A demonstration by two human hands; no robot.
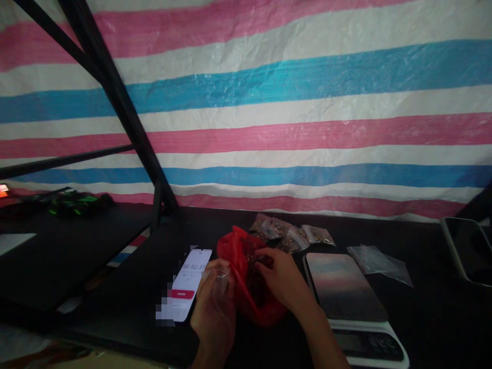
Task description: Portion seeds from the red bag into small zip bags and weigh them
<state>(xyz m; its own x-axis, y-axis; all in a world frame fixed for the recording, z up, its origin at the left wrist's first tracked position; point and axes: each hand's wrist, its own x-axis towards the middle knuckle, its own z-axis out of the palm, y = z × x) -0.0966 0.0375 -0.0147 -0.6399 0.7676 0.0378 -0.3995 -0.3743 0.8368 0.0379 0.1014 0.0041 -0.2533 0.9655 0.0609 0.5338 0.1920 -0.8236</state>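
My left grip (213, 302) holds a clear plastic bag (223, 274); my right grip (283, 277) is in a red plastic bag (239, 251), closure unclear

I hold a glossy, clear pouch (222, 273) beside a red bag (239, 256) of thin, crinkled plastic. Right of the bag, the scale plate (346, 287) looks smooth and metallic; behind it, the striped sheet (292, 136) is shiny plastic.

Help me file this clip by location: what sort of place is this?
Probably a makeshift work area: a pink, blue and white striped plastic sheet hangs behind a flat black tabletop bearing a white, rectangular digital scale and small, clear, filled plastic bags.
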